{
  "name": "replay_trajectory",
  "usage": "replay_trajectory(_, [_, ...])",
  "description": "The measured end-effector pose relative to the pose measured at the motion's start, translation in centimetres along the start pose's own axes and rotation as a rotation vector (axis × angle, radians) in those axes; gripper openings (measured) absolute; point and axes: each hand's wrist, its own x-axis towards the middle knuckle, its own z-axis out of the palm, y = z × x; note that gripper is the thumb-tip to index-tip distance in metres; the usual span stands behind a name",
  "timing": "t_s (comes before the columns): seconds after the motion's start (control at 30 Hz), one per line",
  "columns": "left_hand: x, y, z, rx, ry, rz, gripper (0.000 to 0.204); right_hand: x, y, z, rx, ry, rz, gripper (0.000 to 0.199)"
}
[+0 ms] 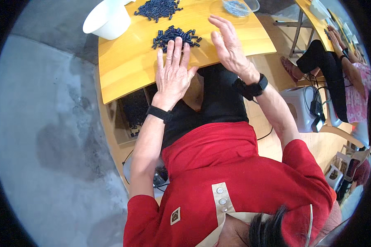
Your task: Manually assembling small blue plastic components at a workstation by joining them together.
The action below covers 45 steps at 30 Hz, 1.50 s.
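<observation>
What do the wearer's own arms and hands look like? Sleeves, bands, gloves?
Left hand and right hand are both gloveless. Black band on the left wrist; bulkier black strap on the right. Red left sleeve and right sleeve are short, leaving the forearms bare.

The near table (127, 70) has two hands (171, 78) (231, 51), two dark piles (154, 10) (175, 34) (too jumbled to itemise), one tub (107, 20), one dish (253, 5)

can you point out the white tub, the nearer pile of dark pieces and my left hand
White tub (112, 22): head view, on its wall
Nearer pile of dark pieces (175, 33): head view, near its middle
Left hand (172, 78): head view, on its back
</observation>
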Motion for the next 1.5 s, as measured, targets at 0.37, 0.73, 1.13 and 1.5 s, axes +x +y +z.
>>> replay_trajectory(0.37, [-8.3,-1.7,-2.9,-0.258,0.332,-0.246,0.046,-8.7,-4.2,-3.9,0.325,-0.001,0.522,0.03])
replay_trajectory(0.73, [-15.9,-0.4,-4.0,-0.497,0.104,-0.64,0.021,-11.1,-2.3,-2.3,0.142,-0.592,0.619,0.02])
replay_trajectory(1.13, [-17.0,-0.2,-3.3,-0.445,-0.221,-0.465,0.02,-8.9,-1.1,-0.6,-0.176,-0.982,0.284,0.012])
replay_trajectory(1.5, [-16.8,0.3,-4.0,-0.386,-0.2,-0.453,0.022,-8.0,0.6,-0.6,-0.483,-1.171,0.031,0.015])
